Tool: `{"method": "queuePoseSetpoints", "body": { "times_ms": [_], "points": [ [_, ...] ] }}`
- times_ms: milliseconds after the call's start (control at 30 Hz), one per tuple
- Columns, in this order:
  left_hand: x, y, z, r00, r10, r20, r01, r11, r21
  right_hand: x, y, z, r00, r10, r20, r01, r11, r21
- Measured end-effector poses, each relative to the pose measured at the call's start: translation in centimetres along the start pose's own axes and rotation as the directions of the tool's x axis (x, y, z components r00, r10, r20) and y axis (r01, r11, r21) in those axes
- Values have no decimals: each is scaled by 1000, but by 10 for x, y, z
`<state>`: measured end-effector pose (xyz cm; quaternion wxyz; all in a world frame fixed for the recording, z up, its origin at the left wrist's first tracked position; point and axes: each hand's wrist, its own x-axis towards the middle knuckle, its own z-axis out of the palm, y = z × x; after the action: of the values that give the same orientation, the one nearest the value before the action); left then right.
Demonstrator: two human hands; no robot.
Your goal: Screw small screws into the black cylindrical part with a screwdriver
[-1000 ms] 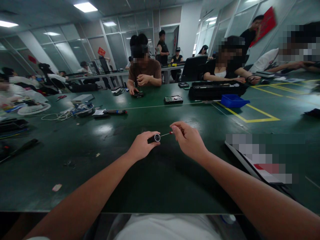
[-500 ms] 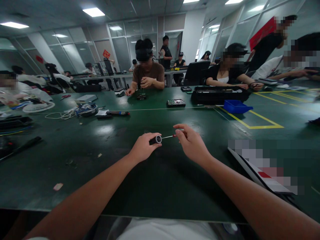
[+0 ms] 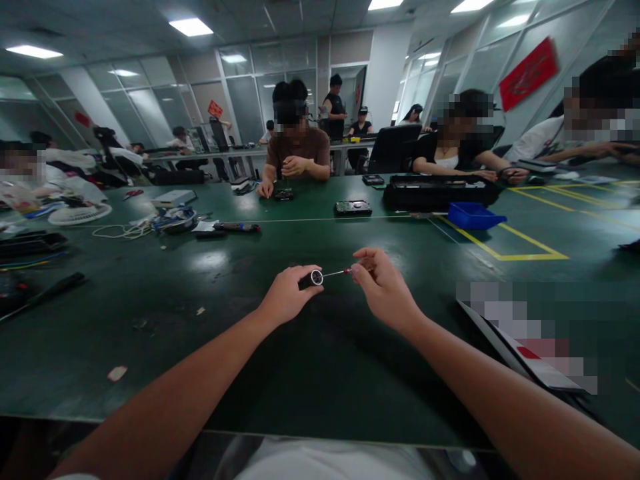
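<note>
Between the thumb and fingers of my left hand point(image 3: 289, 293) is a black cylinder point(image 3: 309, 281), its round, pale-rimmed end turned to the right. My right hand point(image 3: 383, 287) grips a screwdriver point(image 3: 336, 273) near its red end, with the fingers curled about the handle. The thin metal shaft runs left, and its tip meets the open end of the cylinder; how deep it sits inside I cannot tell. Most of the screwdriver's handle is hidden by my right hand. Both hands are above the green table point(image 3: 300, 387).
A booklet point(image 3: 520, 347) lies at the right. Across the table are a blue tray point(image 3: 475, 215), a long black casing point(image 3: 440, 193) and a circuit-board device point(image 3: 353, 207). Tangled cables point(image 3: 173, 219) and a dark pen-like tool point(image 3: 237, 227) lie left. A person point(image 3: 299, 147) works opposite.
My right fingers have shifted slightly around the screwdriver's handle. My left hand and the cylinder stay nearly still. At the back right, a standing person has moved away from the red poster.
</note>
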<state>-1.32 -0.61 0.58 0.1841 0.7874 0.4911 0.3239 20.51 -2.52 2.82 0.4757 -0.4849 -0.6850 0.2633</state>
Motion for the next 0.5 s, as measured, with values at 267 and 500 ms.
{"method": "queuePoseSetpoints", "body": {
  "times_ms": [267, 500],
  "points": [
    [0, 2, -1, 997, 62, 53, -63, 997, 31, 12, 15, 4, 960, 278, 29, -260, 852, 454],
    [1, 5, -1, 999, 22, 47, -25, 998, 57, 13, 19, 4, 968, 237, -85, -181, 890, 418]
  ]
}}
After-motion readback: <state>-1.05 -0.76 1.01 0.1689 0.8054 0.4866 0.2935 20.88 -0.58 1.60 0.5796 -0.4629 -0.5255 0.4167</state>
